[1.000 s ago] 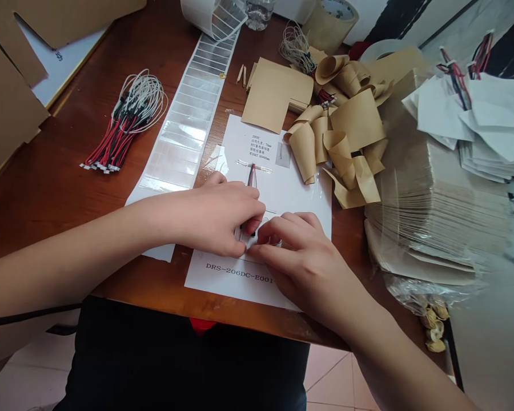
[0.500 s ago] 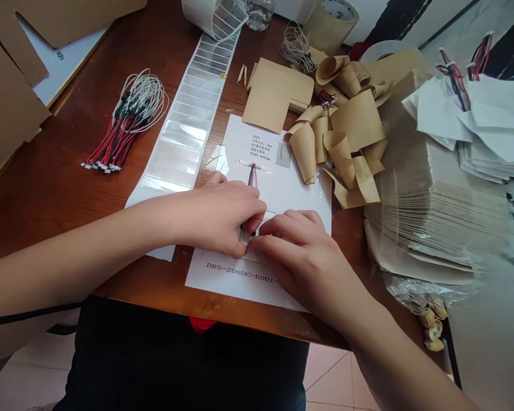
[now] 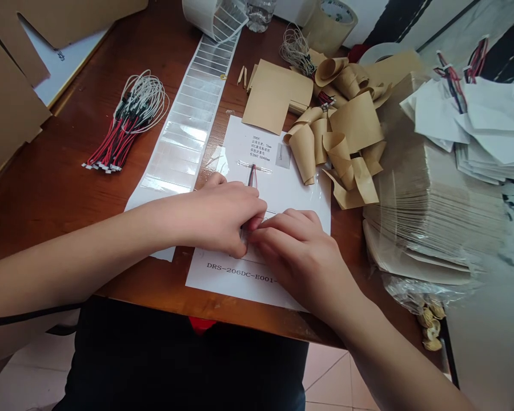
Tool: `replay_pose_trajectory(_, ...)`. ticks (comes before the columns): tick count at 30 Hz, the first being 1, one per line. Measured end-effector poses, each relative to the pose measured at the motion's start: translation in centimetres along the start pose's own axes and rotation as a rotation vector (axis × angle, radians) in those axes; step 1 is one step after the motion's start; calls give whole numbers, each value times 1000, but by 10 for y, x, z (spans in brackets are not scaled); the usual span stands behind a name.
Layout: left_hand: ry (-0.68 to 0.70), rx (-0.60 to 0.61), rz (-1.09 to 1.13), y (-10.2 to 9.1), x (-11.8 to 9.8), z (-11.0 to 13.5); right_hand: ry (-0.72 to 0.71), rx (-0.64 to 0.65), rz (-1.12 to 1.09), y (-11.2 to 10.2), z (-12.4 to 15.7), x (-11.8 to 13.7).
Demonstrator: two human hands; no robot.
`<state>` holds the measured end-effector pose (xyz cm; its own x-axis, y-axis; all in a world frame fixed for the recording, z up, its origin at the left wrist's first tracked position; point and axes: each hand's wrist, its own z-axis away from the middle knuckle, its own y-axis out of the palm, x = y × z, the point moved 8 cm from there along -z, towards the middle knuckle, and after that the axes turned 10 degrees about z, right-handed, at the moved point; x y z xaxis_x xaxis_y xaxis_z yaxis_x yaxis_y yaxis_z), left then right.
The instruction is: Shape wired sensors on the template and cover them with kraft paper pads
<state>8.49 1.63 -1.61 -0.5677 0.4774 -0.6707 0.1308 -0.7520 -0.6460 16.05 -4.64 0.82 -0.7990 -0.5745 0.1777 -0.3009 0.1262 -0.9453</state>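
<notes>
Right, from the head view: your left hand (image 3: 216, 220) and right hand (image 3: 295, 257) curl inward, fingertips almost meeting, though you can't tell whether either grips. A small white piece (image 3: 243, 233), mostly hidden, sits at their meeting point, nearer your left hand, its long axis unclear. It rests on a printed sheet (image 3: 293, 194), with a red-and-black wire sample (image 3: 252, 176) at twelve o'clock.
</notes>
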Motion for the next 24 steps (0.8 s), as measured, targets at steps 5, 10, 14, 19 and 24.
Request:
replay_pose_trajectory(5, 2, 1, 31, 0, 1, 0, 7, 9, -18, 1, 1, -1)
replay_pose_trajectory(10, 12, -3, 17, 0, 0, 0, 16, 20, -21, 3, 1, 0)
replay_pose_trajectory(14, 6, 4, 0, 0, 1, 0, 25, 18, -13, 5, 1, 0)
replay_pose_trajectory(19, 18, 6, 5, 1, 0, 0, 17, -21, -9, 5, 1, 1)
replay_pose_trajectory(24, 49, 9, -13, 1, -1, 2, 35, -26, 29, 5, 1, 0)
